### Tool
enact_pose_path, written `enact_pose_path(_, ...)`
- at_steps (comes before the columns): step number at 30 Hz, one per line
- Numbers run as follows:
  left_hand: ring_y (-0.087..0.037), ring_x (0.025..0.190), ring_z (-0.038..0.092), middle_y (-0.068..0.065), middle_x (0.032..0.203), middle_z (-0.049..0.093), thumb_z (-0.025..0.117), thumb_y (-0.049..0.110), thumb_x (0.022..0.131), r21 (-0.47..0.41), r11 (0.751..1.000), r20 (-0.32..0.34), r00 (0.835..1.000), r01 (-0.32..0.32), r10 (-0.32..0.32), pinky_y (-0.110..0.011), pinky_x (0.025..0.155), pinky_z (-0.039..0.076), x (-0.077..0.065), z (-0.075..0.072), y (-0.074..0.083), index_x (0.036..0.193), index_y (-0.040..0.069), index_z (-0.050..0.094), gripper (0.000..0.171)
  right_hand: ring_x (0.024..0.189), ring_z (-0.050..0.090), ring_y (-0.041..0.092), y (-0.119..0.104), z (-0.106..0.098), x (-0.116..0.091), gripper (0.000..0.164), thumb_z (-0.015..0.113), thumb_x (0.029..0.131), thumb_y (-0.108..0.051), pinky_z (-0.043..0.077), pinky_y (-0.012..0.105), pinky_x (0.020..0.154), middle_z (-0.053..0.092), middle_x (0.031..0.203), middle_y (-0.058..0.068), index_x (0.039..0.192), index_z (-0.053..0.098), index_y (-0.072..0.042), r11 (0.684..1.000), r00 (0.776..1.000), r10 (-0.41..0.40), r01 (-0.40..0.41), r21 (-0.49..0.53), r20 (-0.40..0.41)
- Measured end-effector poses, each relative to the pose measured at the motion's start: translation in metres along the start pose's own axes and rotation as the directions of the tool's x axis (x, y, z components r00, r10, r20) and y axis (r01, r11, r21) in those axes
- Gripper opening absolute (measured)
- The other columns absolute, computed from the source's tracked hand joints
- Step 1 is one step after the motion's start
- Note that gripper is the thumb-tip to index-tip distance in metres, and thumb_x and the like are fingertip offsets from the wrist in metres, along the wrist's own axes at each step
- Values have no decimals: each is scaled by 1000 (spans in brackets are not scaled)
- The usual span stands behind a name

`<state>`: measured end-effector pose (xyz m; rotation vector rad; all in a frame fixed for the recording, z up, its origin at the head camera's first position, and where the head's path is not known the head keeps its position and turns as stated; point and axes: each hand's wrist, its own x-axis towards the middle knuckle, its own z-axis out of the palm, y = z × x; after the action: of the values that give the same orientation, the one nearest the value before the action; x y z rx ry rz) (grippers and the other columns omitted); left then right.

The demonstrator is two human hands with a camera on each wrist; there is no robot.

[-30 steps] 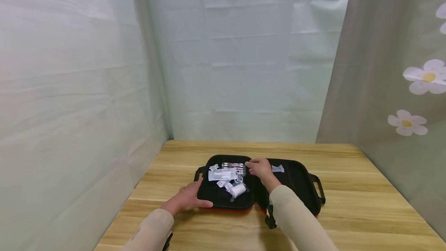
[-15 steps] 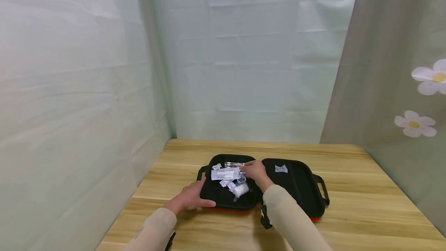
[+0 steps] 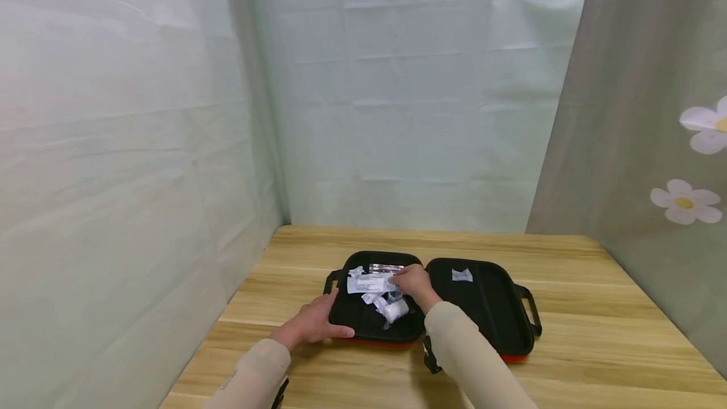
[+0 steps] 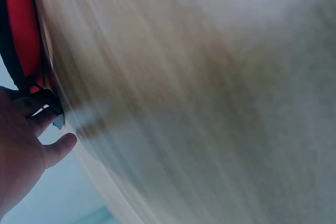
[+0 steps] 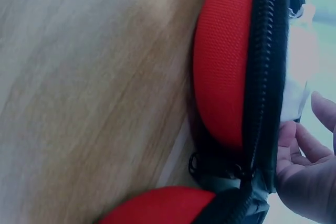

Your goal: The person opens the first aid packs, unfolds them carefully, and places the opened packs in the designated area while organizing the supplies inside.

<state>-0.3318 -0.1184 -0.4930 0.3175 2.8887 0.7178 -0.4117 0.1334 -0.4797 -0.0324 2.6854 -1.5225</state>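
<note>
An unzipped case, black inside and red outside, lies spread on the table. Its left half holds a flat white packet, a white roll in clear wrap, small white sachets and thin silvery sticks. My left hand rests against the front left corner, fingers along the side and thumb extended along the front edge. Over the left half, my right hand has its fingertips at the packet's right end. Whether they pinch anything is hidden. In the right wrist view its thumb stands apart from the bent fingers.
The case's right half has a small clear-and-white sachet near its back edge and a black handle outside. Another black handle is at the left. Pale curtains surround the wooden table.
My right hand has moved left and slightly down from the case's middle divider to the packet's end. My left hand keeps its place at the corner. The head view has shifted slightly.
</note>
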Motion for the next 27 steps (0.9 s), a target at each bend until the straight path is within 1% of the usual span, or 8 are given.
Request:
enact_pose_path(6,-43,137,37,-27,148,40,79,63,72,0,1000,5,1000,5,-5,-62,109,27,-1,0,-1,153,-3,28,116,67,61,17,0,7,-1,26,80,82,-14,54,34,64,71,89,10,101,75,3,998,1000,-19,19,-55,-14)
enact_pose_path(10,-43,137,37,-27,149,40,79,63,73,2,1000,9,1000,11,-11,-62,109,27,-2,1,1,153,-3,28,116,72,63,19,-3,10,-5,26,81,79,-12,54,35,65,72,95,12,100,75,3,996,999,-37,36,-78,-11)
enact_pose_path(15,-43,137,36,-26,150,39,79,63,73,-4,1000,19,1000,6,-6,-62,110,26,-1,0,4,154,-2,26,117,80,62,20,-3,10,-6,23,81,77,-7,53,33,67,72,94,11,98,76,3,995,998,-47,44,-92,-35)
enact_pose_path(18,-43,137,37,-26,149,40,79,62,73,3,1000,15,1000,-12,12,-62,109,27,0,1,5,154,-3,27,116,80,60,20,-2,9,-5,21,79,79,-6,53,33,69,71,92,11,98,75,3,997,998,-32,28,-69,-59)
enact_pose_path(20,-43,137,37,-26,149,40,80,61,73,3,1000,15,1000,-18,18,-62,109,27,1,1,4,154,-3,27,115,79,60,19,-1,8,-3,21,78,81,-6,52,32,69,70,92,11,100,75,3,999,998,-10,8,-32,-69)
enact_pose_path(23,-43,137,37,-26,149,40,80,61,73,-3,1000,19,1000,-18,18,-62,109,27,2,1,4,154,-3,27,115,75,60,18,1,6,-2,21,74,86,-7,51,31,66,68,91,10,104,74,4,998,998,23,-19,66,-60)
enact_pose_path(27,-43,136,37,-27,149,40,80,61,73,-4,1000,14,1000,-21,21,-63,109,27,3,1,2,154,-3,27,115,71,64,19,2,2,-2,21,70,90,-7,54,30,61,68,88,10,107,72,5,980,998,51,-42,195,-40)
